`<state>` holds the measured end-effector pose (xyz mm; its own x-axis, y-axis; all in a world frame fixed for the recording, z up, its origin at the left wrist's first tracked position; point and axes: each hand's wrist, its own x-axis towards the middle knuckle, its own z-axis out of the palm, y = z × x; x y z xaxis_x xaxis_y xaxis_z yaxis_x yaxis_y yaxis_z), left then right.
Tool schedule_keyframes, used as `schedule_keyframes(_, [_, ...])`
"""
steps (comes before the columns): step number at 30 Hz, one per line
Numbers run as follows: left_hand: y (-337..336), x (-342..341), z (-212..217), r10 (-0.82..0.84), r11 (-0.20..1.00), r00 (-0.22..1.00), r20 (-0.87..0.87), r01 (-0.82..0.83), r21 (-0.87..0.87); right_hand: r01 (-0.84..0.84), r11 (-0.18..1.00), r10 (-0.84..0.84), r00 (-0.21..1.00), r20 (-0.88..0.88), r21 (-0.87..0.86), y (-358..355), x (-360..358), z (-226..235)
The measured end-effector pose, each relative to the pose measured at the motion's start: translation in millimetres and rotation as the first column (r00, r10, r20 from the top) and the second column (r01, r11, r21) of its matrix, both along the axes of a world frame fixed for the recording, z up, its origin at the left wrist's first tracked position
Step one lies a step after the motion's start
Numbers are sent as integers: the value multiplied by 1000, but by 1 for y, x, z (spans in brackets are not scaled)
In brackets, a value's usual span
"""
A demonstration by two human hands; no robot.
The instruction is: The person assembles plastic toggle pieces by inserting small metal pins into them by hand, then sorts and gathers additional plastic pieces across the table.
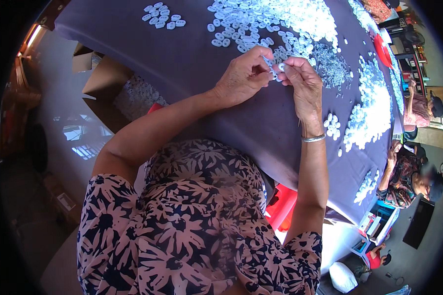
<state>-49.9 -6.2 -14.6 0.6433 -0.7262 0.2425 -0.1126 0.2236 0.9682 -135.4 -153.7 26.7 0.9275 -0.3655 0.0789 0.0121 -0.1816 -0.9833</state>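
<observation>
Over the near part of the cloth-covered table, my left hand [240, 78] and my right hand [305, 87] meet fingertip to fingertip. Thumb and fingers of the right hand pinch a small white oval plastic piece [281, 66]. Closed in a pinch too, the left hand grips a small white plastic piece [274, 75], partly hidden by its fingers. Just beyond both hands spreads a large heap of similar white oval pieces [246, 29]. Beside the right hand is a pile of tiny slim clear-grey pieces [332, 66].
A small group of white pieces [163, 15] lies at far left on the dark tablecloth [192, 59]. More heaps [371, 113] lie to the right, with a red object [383, 50] beyond. An open cardboard box [103, 81] stands left of the table. Other people [403, 172] sit at right.
</observation>
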Motion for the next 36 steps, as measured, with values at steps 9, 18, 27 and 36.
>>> schedule_keyframes(9, [0, 1, -1, 21, 1000, 1000, 15, -21, -3, 53, 998, -57, 989, 136, 34, 11, 4, -7])
schedule_keyframes(18, [-1, 1, -2, 29, 1000, 999, 43, -29, -9, 74, 997, -71, 985, 157, -17, 10, 3, -11])
schedule_keyframes(27, [-1, 2, -4, 27, 999, 999, 40, -26, -20, 94, 996, -93, 978, 185, 3, 13, 3, -10])
schedule_keyframes(36, [-1, 0, -1, 40, 999, 999, 16, -40, -15, 77, 993, -56, 975, 216, -94, 13, 3, -20])
